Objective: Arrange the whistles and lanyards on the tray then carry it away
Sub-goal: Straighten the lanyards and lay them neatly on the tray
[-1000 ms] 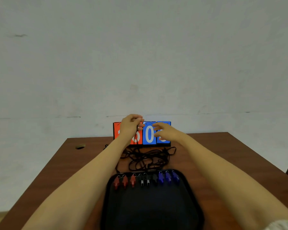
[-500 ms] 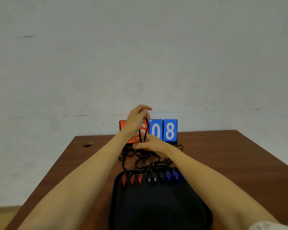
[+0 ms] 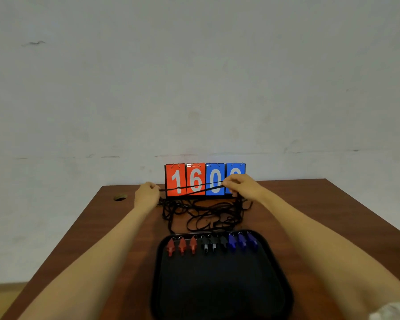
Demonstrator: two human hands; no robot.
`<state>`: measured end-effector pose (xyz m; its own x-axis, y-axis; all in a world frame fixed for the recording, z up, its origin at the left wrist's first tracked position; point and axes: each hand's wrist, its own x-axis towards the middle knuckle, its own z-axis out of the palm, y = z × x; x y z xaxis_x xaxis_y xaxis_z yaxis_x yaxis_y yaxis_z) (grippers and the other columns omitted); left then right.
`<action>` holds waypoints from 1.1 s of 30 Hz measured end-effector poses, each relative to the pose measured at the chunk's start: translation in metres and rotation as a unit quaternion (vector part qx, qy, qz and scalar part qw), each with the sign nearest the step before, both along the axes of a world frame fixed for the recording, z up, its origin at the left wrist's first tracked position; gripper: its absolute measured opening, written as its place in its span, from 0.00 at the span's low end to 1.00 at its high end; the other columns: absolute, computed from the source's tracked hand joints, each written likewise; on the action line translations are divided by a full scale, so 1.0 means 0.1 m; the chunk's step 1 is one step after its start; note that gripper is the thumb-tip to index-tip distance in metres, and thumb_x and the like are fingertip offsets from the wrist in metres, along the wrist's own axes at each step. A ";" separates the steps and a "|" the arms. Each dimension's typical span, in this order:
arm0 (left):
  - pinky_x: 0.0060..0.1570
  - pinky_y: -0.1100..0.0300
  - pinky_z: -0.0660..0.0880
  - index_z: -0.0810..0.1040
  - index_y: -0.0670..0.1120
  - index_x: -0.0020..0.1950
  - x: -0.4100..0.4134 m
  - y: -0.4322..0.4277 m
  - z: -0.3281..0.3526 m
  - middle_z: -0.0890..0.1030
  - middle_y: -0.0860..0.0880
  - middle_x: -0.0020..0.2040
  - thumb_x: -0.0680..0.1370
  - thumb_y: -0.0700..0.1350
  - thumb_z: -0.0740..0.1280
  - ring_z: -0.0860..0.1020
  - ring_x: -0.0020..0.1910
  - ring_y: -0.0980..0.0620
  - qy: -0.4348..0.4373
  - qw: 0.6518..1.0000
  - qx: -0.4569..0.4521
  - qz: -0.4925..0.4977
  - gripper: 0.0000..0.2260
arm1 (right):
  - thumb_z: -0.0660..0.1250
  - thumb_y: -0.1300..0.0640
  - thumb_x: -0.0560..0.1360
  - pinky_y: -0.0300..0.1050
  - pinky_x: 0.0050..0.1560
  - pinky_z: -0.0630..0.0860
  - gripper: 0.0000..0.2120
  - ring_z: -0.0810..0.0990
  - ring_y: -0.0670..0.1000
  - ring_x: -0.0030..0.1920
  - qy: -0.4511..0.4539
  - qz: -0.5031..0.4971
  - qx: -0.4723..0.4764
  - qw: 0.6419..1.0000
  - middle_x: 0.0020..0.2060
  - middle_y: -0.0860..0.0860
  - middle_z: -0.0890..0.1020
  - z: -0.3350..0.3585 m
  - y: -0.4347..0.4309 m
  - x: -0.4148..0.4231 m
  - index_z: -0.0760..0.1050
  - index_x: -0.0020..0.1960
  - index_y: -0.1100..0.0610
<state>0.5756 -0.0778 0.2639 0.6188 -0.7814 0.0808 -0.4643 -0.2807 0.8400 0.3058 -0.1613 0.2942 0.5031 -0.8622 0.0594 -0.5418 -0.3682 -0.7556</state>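
The left hand is curled closed around one end of a black lanyard, its knuckles turned toward the wall. The right hand pinches the same cord between thumb and fingertips, the other fingers bent loosely above it. The two hands are held apart over the far part of the tabletop, and the cord runs taut between them, rising slightly toward the right hand.

The stretched length crosses in front of a flip scoreboard standing at the tabletop's far edge. Its two red cards show 1 and 6 and a blue card shows 0; the right hand hides most of the last blue digit.

Below the hands a tangle of lanyards lies in loose loops on the wood, between the scoreboard and a black tray. The tray sits at the near edge, between the forearms. Along its far rim lie nine whistles in a row: three red whistles on the left, three black whistles in the middle and three blue whistles on the right. Left of the left hand, a round hole shows in the tabletop.
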 end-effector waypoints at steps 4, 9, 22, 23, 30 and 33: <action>0.51 0.54 0.74 0.80 0.42 0.49 -0.10 0.04 -0.06 0.80 0.45 0.50 0.78 0.38 0.58 0.78 0.51 0.45 -0.068 0.991 0.097 -0.064 0.10 | 0.63 0.54 0.79 0.35 0.36 0.72 0.10 0.74 0.46 0.33 -0.067 0.006 -0.012 0.998 0.33 0.48 0.76 0.17 0.09 0.00 0.79 0.54 0.57; 0.44 0.56 0.76 0.73 0.46 0.40 -0.42 0.04 0.11 0.76 0.48 0.41 0.75 0.41 0.65 0.75 0.41 0.49 -0.073 0.956 0.220 -0.178 0.05 | 0.65 0.52 0.78 0.31 0.32 0.71 0.09 0.72 0.42 0.27 -0.069 0.066 -0.027 0.995 0.32 0.48 0.75 0.49 0.31 0.13 0.81 0.50 0.56; 0.29 0.64 0.66 0.79 0.44 0.46 -0.94 0.38 0.50 0.65 0.52 0.29 0.81 0.57 0.57 0.62 0.27 0.56 0.207 0.922 -0.031 -0.326 0.19 | 0.72 0.53 0.73 0.40 0.42 0.75 0.07 0.79 0.49 0.37 -0.050 0.100 -0.045 0.993 0.40 0.59 0.83 0.66 0.58 0.05 0.77 0.47 0.55; 0.29 0.64 0.65 0.80 0.45 0.46 -0.91 0.41 0.50 0.64 0.52 0.30 0.80 0.56 0.59 0.62 0.28 0.56 0.183 0.927 -0.045 -0.324 0.18 | 0.71 0.54 0.73 0.42 0.44 0.76 0.07 0.80 0.49 0.37 -0.055 0.096 -0.038 0.993 0.40 0.57 0.84 0.65 0.58 -0.01 0.78 0.48 0.55; 0.35 0.63 0.66 0.81 0.46 0.46 -0.79 0.55 0.48 0.73 0.52 0.34 0.79 0.53 0.63 0.67 0.33 0.53 0.015 0.949 -0.052 -0.309 0.13 | 0.68 0.55 0.76 0.46 0.55 0.80 0.11 0.84 0.52 0.49 -0.120 0.025 -0.023 0.992 0.46 0.55 0.85 0.57 0.64 -0.20 0.81 0.53 0.61; 0.32 0.66 0.66 0.78 0.46 0.42 -0.82 0.62 0.46 0.76 0.52 0.34 0.80 0.52 0.61 0.70 0.31 0.53 0.006 0.955 -0.024 -0.295 0.13 | 0.62 0.57 0.79 0.49 0.51 0.81 0.09 0.84 0.54 0.46 -0.161 0.021 0.000 0.987 0.44 0.56 0.84 0.58 0.74 -0.18 0.78 0.51 0.61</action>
<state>0.4940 -0.0163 0.3104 0.0721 -0.9900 0.1209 -0.5194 0.0662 0.8520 0.2877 -0.0875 0.3524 0.4944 -0.8405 0.2216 -0.2581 -0.3854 -0.8859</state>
